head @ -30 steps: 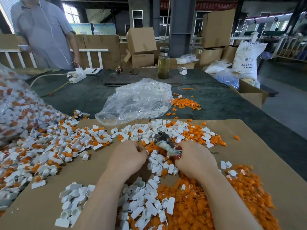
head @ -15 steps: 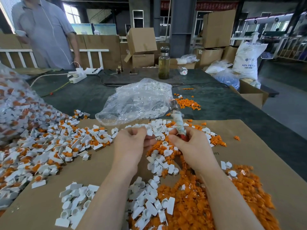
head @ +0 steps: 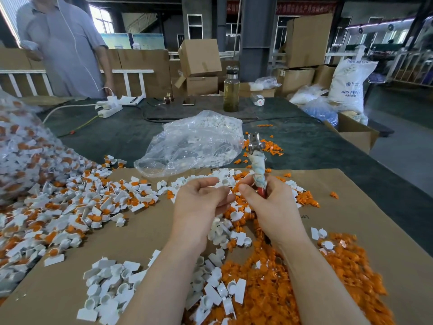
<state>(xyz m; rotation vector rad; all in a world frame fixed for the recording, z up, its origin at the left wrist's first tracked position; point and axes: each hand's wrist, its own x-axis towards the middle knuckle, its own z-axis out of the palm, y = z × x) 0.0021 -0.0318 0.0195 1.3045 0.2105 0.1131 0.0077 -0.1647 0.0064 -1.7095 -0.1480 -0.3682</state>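
My right hand [head: 269, 205] grips a plier-like metal tool [head: 256, 160] whose handles are wrapped in pale tape with a red end; its metal head points up and away. My left hand [head: 201, 200] is raised beside it, fingers curled, pinching a small white plastic part [head: 223, 182] at the fingertips. Both hands hover over a cardboard sheet [head: 145, 233] strewn with white plastic parts [head: 112, 292] and orange caps [head: 276, 285]. A large pile of white parts fitted with orange caps [head: 58, 207] lies to the left.
A clear plastic bag [head: 194, 141] holding white parts lies ahead on the dark table [head: 316, 146]. A filled bag [head: 21, 146] bulges at the left edge. A glass bottle [head: 231, 90], a power strip [head: 109, 109], cartons and a standing person [head: 63, 43] are at the far side.
Both hands rose from the pile. My right hand swung the tool upright, and my left hand turned palm-up with a white part at its fingertips.
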